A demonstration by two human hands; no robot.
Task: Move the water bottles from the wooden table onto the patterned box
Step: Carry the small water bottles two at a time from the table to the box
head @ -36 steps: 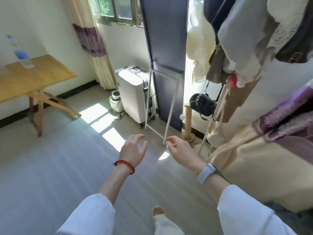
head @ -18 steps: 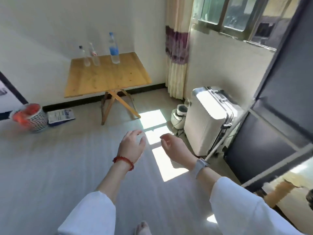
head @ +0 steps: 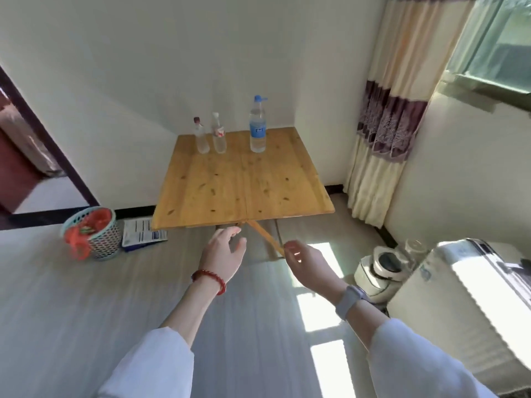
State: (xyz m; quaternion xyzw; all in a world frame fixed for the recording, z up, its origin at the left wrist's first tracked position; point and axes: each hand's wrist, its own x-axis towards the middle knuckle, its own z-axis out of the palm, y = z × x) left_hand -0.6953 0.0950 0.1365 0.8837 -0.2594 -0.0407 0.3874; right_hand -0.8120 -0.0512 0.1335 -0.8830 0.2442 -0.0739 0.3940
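Note:
Three clear water bottles stand upright along the far edge of the wooden table (head: 244, 191): a small one with a dark red cap (head: 200, 136), a small one with a red-and-white label (head: 219, 135), and a taller one with a blue cap and blue label (head: 257, 126). My left hand (head: 224, 252) and my right hand (head: 306, 265) hover just in front of the table's near edge, both empty with fingers loosely spread. The patterned box is out of view.
A mesh basket (head: 93, 237) with red items sits on the floor at left, next to a flat printed packet (head: 142, 234). A white suitcase (head: 471, 305) and a small white appliance (head: 382, 267) stand at right. Curtain (head: 385, 124) hangs in the corner; a doorway (head: 26, 156) opens left.
The view has swung left from the clothes rack to face the table, which is now much closer. Both hands stay raised and empty in front of me.

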